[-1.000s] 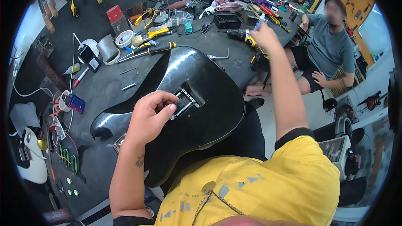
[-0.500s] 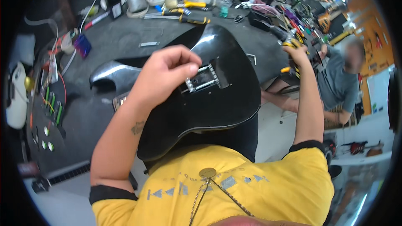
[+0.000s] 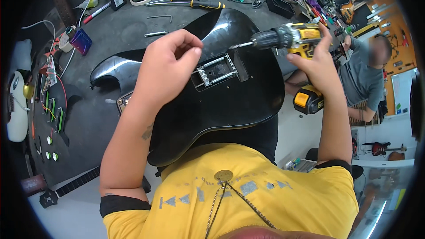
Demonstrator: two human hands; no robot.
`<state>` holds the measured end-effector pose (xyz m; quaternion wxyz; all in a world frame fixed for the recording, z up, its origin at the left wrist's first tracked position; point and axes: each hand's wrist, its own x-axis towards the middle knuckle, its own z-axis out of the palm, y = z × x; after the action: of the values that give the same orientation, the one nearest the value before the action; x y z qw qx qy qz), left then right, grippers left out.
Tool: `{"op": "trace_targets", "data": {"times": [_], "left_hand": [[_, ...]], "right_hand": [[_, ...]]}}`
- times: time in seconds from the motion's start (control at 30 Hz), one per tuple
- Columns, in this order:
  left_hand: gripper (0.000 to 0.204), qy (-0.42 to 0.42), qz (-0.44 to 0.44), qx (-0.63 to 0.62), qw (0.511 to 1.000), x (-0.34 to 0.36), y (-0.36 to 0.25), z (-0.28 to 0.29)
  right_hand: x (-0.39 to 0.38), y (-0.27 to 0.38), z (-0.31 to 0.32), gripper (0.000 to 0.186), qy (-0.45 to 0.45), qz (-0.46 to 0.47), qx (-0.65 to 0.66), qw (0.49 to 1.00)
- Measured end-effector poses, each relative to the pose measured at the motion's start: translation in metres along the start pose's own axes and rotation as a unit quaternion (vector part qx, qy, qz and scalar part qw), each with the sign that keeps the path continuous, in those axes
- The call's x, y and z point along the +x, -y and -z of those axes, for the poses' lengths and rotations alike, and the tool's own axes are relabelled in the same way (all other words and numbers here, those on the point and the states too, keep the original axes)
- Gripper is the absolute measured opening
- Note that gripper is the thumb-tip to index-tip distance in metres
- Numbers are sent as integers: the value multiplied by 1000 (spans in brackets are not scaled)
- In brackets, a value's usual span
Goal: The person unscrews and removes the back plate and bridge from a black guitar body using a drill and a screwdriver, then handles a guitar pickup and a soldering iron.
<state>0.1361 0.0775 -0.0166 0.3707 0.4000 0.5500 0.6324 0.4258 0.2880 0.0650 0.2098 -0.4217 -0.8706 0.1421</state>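
A glossy black electric guitar body (image 3: 234,102) lies back-up across the bench edge and my legs. Its open back cavity shows a metal block and springs (image 3: 214,71). My left hand (image 3: 166,64) hovers just above and left of that cavity, fingers curled toward the thumb; whatever is between the fingertips is too small to make out. My right hand (image 3: 321,68) grips a yellow-and-black cordless drill (image 3: 301,39) with a battery at its base. Its bit points left over the guitar, near my left fingertips and above the cavity.
The dark workbench (image 3: 79,159) holds a screwdriver (image 3: 206,5), hex key, tape rolls, brush, pickups (image 3: 53,110) and wires along the back and left. A white guitar body (image 3: 17,119) lies far left. A seated co-worker (image 3: 363,79) is close on the right.
My right hand has picked the drill up from the bench and brought it over the guitar's upper right. My left hand has lifted slightly from the cavity. The view has shifted.
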Motion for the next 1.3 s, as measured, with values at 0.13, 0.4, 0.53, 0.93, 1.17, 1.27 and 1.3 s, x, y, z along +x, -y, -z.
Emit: {"op": "trace_targets", "data": {"times": [0.13, 0.4, 0.53, 0.93, 1.17, 1.27, 1.3], "left_hand": [[32, 33, -125, 429, 894, -8, -6, 20], [44, 58, -79, 444, 891, -12, -16, 16], [44, 58, -79, 445, 890, -12, -14, 15], [45, 53, -98, 441, 890, -12, -12, 15], [45, 58, -103, 438, 891, -10, -11, 16], [45, 60, -105, 437, 891, -11, -9, 18], [45, 60, -103, 436, 892, -10, -9, 17]], "right_hand": [[-1, 23, -14, 121, 48, 21, -20, 998], [7, 40, -25, 122, 110, -1, -84, 990], [9, 34, -30, 121, 70, 53, -124, 988], [10, 46, -28, 122, 102, 57, -143, 983], [7, 47, -29, 122, 100, 61, -148, 982], [8, 48, -27, 122, 98, 49, -140, 984], [8, 49, -26, 121, 102, 39, -142, 984]]}}
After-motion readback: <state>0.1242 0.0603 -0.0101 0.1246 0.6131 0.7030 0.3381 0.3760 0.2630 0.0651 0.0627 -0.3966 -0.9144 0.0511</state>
